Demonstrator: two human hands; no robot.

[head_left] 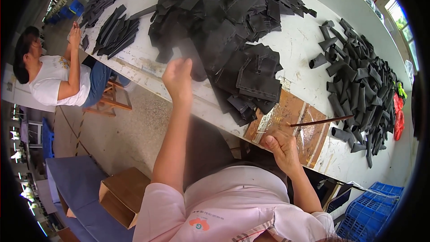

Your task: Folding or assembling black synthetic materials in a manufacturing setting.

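Note:
My left hand (178,78) is at the table's front edge, its fingers pinched at a motion-blurred black fabric strip (195,60). Just beyond rises a large heap of flat black fabric pieces (210,13). A neater stack of stitched black pieces (257,78) lies to its right. My right hand (284,150) rests at the near edge of a brown board (309,141) covered in clear film and tape. Its fingers are curled with the thumb on top; what they hold, if anything, is hidden. A thin dark-brown stick (320,121) extends rightward from close to its knuckles.
Rolled black fabric tubes (358,80) are piled at the right, beside a red plastic bag (398,116). Black strips (117,33) lie far left, near a seated person (56,71). Below are a cardboard box (125,195) and blue crates (369,208).

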